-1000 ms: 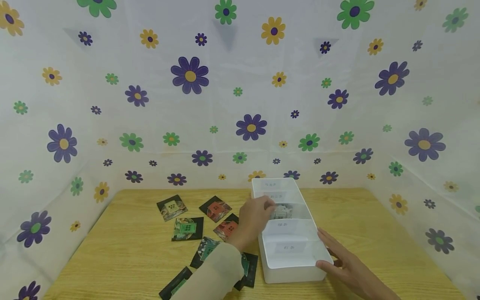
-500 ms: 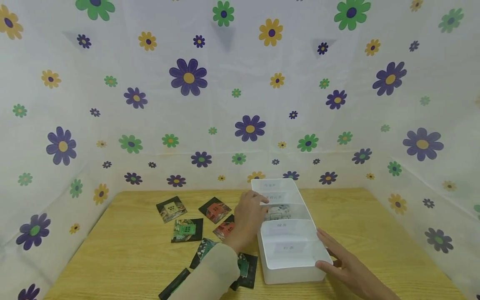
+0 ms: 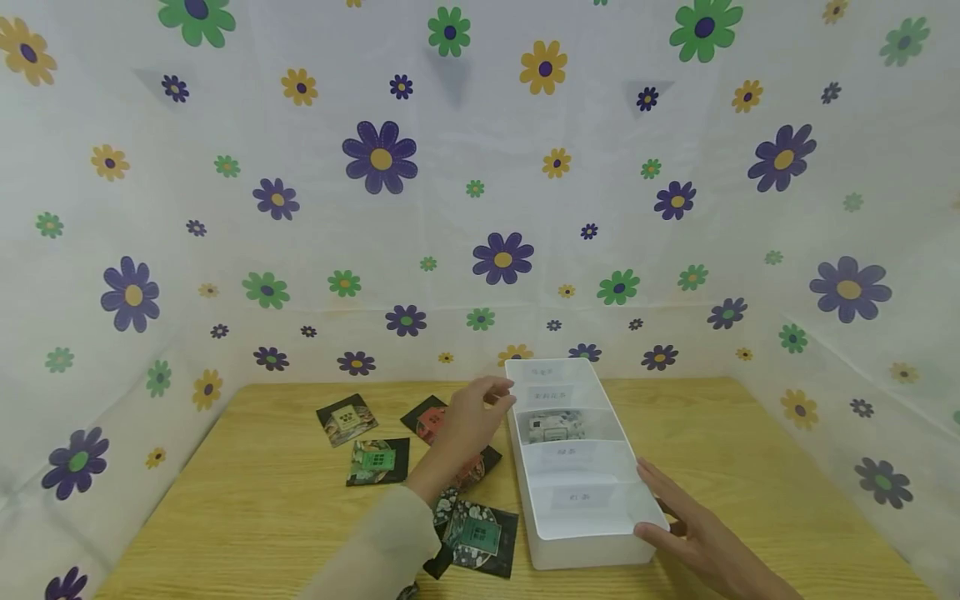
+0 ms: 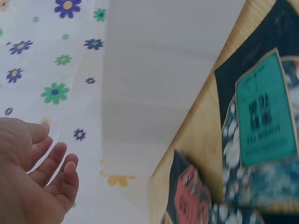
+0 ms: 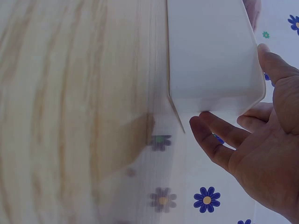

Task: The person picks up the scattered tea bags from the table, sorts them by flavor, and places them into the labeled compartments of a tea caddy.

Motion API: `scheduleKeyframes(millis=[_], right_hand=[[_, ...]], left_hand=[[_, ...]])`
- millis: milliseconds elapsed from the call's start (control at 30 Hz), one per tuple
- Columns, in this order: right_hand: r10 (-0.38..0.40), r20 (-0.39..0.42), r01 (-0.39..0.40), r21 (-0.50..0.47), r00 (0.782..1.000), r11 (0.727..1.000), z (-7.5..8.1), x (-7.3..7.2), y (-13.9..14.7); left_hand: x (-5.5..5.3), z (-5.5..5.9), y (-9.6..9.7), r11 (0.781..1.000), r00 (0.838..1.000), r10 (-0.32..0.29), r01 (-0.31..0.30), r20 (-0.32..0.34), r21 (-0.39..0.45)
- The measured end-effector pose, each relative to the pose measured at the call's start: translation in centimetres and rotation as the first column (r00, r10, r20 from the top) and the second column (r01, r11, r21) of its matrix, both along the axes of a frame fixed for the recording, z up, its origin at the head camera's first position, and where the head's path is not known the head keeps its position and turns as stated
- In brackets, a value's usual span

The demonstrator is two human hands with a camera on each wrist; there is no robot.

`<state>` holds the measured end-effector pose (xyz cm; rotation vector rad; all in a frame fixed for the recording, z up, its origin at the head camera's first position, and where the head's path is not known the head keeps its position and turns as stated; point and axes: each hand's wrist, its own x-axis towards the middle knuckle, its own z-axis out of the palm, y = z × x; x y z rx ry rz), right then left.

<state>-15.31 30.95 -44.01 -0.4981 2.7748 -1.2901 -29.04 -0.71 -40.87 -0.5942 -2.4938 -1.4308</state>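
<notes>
A white divided storage box with labelled compartments stands right of centre in the head view. One pale patterned tea bag packet lies in its middle compartment. Just left of the box's far part, my left hand hovers with loosely bent fingers and nothing in them; the left wrist view shows the same hand bare. At the near right corner my right hand holds the box, thumb at the rim and fingers along the wall. Beneath the left forearm lies a teal tea bag packet.
To the left on the wooden table lie a yellow-labelled packet, a green one and a red one. Another red packet is partly behind the left wrist. A flower-printed curtain encloses the back and sides.
My left hand has drawn out of the box's middle compartment and shifted left, leaving the pale packet there in view. My right hand keeps its place at the corner.
</notes>
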Motion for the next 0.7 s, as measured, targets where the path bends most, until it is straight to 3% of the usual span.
scheduleKeyframes(millis=[167,300,500,700], right_hand=[[0.001,0.01,-0.001,0.006,1.0,1.0,0.2,0.0,0.0],[0.0,0.03,0.0,0.011,1.0,1.0,0.3,0.1,0.0],[-0.014,0.051,0.013,0.028,0.999,1.0,0.2,0.0,0.1],[-0.008,0.015,0.007,0.032,1.0,0.999,0.0,-0.1,0.1]], left_hand=[[0.6,0.7,-3.0,0.999,0.999,-0.028,0.027,0.024,0.028],[0.8,0.7,-5.5,0.999,0.999,-0.016,0.014,0.044,0.043],[1.2,0.7,-8.9,0.997,0.997,0.067,-0.069,0.05,0.036],[2.0,0.1,-12.2,0.987,0.984,0.159,-0.159,0.083,-0.003]])
